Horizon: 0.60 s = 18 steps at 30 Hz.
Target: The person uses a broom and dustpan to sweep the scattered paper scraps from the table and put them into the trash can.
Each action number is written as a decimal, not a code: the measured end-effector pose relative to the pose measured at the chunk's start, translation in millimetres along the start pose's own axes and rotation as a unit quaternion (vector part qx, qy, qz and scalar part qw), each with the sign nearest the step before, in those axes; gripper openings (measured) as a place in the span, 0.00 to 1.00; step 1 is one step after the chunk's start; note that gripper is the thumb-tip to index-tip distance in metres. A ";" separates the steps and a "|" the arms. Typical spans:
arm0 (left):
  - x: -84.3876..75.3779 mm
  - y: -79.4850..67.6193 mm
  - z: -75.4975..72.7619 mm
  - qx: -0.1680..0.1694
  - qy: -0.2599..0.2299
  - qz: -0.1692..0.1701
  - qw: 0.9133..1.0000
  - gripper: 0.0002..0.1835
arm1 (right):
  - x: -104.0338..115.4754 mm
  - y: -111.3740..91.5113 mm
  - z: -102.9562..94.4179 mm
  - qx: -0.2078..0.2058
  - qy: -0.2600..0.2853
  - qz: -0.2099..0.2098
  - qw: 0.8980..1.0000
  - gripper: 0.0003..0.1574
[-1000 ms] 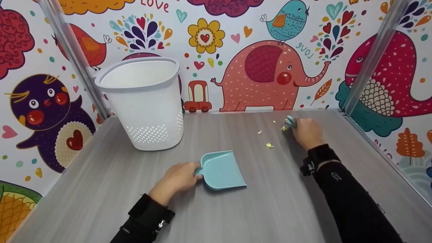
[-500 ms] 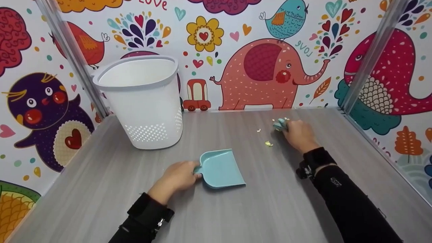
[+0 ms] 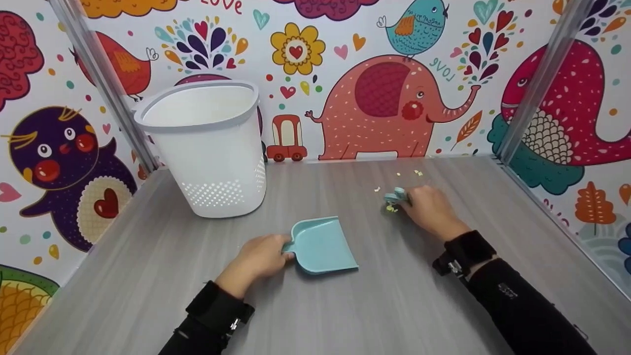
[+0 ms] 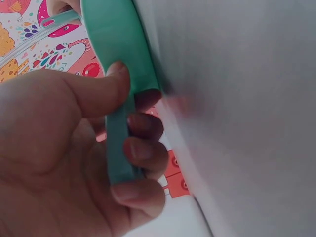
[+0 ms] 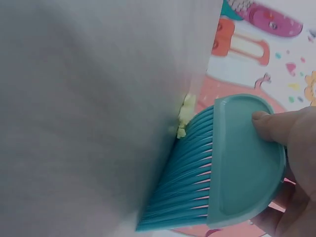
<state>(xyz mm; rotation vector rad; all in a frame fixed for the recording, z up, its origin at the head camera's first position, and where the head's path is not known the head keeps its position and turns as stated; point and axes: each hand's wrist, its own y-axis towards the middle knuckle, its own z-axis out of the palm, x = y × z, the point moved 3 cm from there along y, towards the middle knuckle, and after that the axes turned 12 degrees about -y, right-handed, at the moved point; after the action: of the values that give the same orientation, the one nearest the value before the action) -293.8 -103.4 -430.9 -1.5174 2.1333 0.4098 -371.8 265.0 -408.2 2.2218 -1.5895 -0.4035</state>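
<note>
My left hand (image 3: 262,255) grips the short handle of a light teal dustpan (image 3: 323,246), thumb on one side and fingers curled round the other in the left wrist view. The pan's wide lip faces right, toward the scraps. In my right hand (image 3: 433,209) is a small teal hand brush (image 5: 247,158), thumb on its flat back. Its blue bristles (image 5: 185,173) meet the table beside a pale yellow scrap (image 5: 185,116). In the head view that yellow scrap (image 3: 391,208) lies just under the brush. Several smaller crumbs (image 3: 418,172) lie farther back.
A tall white waste bin (image 3: 217,167) with a grey rim stands at the back left of the grey wood-grain table (image 3: 315,315). Patterned panels (image 3: 296,98) wall the table at the back and sides, with metal posts (image 3: 547,84) at the corners.
My right hand has moved the brush left and nearer, from the far scraps to the one by the middle. Some scraps behind have shifted. The left hand and dustpan stay put.
</note>
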 end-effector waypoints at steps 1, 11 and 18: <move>0.0 -0.1 0.0 -0.001 0.000 0.000 1.000 0.15 | 3.2 -2.2 -1.3 -0.001 -0.001 -0.005 1.000 0.17; -1.3 -0.2 -0.5 0.001 0.003 -0.006 1.000 0.20 | 33.6 -24.9 -14.9 -0.020 0.022 -0.054 0.998 0.11; -1.3 -0.4 -0.4 0.001 0.004 -0.013 1.000 0.22 | 47.9 -34.1 -30.8 -0.021 0.033 -0.053 0.998 0.15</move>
<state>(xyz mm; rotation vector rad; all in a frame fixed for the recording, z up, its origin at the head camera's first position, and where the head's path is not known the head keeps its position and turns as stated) -293.1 -102.8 -429.8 -1.5456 2.1173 0.3925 -314.3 233.7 -397.3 2.2703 -1.4229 -0.3851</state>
